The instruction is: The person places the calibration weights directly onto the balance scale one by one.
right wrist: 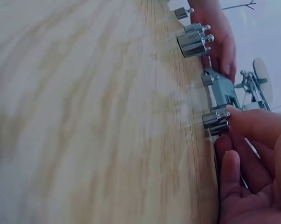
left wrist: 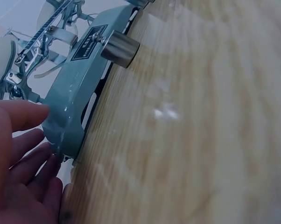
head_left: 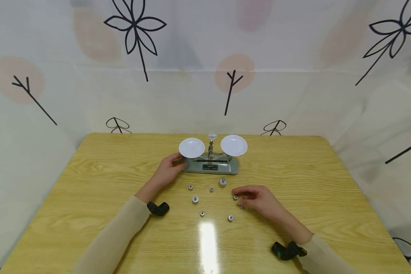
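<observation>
A small teal balance scale with two white pans stands at the back of the table. My left hand lies at the base's left end, thumb in front and loosely bent fingers beside the end. In the left wrist view the thumb tip is at the teal base. My right hand hovers low over a small metal weight, index finger and thumb on either side with some gap. In the right wrist view one fingertip overlaps the knob of that upright weight. A smaller weight sits by the thumb.
Several knobbed metal weights stand scattered before the scale: the largest near its base, a medium one to the left, another nearer me. A patterned cloth hangs behind the wooden table.
</observation>
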The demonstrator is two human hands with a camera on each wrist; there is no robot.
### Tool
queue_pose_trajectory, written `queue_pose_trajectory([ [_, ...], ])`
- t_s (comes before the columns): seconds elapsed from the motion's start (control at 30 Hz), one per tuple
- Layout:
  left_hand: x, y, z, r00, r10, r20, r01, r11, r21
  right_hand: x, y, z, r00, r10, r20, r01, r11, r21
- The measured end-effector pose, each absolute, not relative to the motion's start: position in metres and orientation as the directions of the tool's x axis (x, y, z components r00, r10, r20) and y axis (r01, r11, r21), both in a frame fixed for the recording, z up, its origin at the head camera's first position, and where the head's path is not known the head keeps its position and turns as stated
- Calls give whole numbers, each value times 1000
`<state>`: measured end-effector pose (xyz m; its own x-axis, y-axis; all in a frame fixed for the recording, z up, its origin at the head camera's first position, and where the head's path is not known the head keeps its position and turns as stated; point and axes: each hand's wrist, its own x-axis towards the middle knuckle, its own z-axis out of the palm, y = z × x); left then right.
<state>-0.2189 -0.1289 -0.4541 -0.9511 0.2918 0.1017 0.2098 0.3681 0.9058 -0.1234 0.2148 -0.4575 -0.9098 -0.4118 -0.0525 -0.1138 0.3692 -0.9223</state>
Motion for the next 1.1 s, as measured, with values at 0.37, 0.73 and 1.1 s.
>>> queue_pose_trajectory([
  [0.37,-231,-134,-460,-932,359,57,233,467,853,-125,214,-460,-918,-392,-57,-110,391,-914],
  [0.73,-230,-138,-458,-923,385,2,205,489,848,-126,208,-458,-929,-369,-32,-141,433,-890],
  [1.1,-230,-140,-458,-915,403,-2,215,494,842,-126,206,-458,-927,-372,-46,-128,428,-895],
])
